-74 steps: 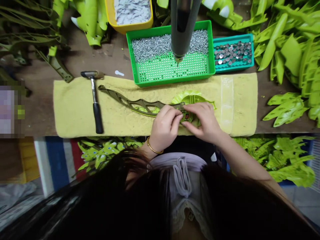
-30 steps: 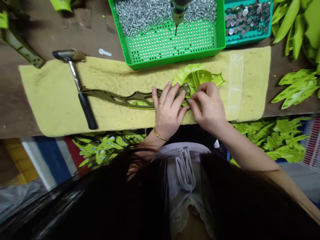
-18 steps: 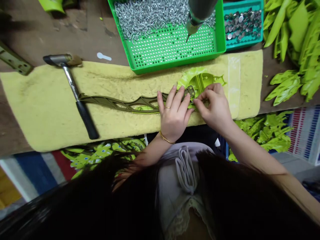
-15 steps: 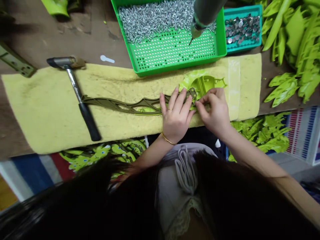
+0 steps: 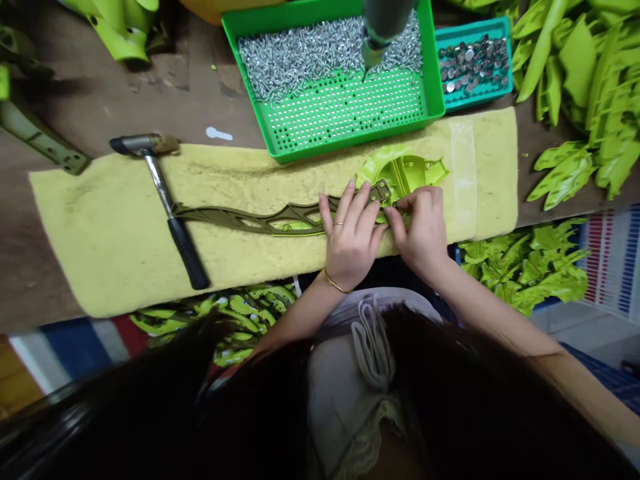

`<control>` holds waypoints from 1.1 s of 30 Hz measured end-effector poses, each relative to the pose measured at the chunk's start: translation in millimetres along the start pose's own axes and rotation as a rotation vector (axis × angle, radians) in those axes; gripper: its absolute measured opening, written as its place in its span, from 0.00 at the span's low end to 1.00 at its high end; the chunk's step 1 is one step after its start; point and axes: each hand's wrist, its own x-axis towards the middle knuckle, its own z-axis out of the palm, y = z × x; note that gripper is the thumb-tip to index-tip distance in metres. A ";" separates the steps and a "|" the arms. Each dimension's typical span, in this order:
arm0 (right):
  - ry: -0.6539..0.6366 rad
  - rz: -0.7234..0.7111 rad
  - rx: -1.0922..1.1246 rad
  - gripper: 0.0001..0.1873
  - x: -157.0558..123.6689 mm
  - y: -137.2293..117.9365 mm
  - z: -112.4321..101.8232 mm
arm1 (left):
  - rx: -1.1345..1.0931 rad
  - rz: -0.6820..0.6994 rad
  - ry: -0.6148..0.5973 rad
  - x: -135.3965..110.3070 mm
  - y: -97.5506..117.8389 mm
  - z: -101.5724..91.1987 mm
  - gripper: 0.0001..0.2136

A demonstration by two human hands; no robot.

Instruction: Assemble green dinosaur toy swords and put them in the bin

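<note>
A long olive-green plastic strut [image 5: 240, 219] lies across the yellow foam mat [image 5: 100, 227]. Its right end rests on a lime-green round plastic shell [image 5: 407, 170]. My left hand [image 5: 351, 230] lies flat on that end, fingers stretched out and pressing it down. My right hand [image 5: 423, 223] is beside it, fingers pinched together at the joint between strut and shell; what they pinch is too small to make out.
A hammer [image 5: 167, 207] lies on the mat to the left. Behind are a green tray of screws [image 5: 340, 87], a teal tray of round metal pieces [image 5: 473, 63] and a hanging power screwdriver [image 5: 380, 30]. Lime plastic parts [image 5: 580, 87] pile up at right.
My left hand opened from a curled grip to lying flat on the strut's end. The right hand stays pinched at the joint. The view has shifted slightly.
</note>
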 end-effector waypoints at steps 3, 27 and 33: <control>-0.106 0.052 0.026 0.09 6.0 2.8 -8.1 | 0.024 0.014 0.013 -0.5 -1.5 0.3 0.13; -0.185 -0.090 0.097 0.05 7.1 8.7 -10.2 | 0.142 0.077 0.123 -1.6 -5.5 10.0 0.14; -0.282 -0.016 0.012 0.06 22.4 2.7 -16.2 | 0.137 0.084 0.125 -1.6 -5.2 9.6 0.14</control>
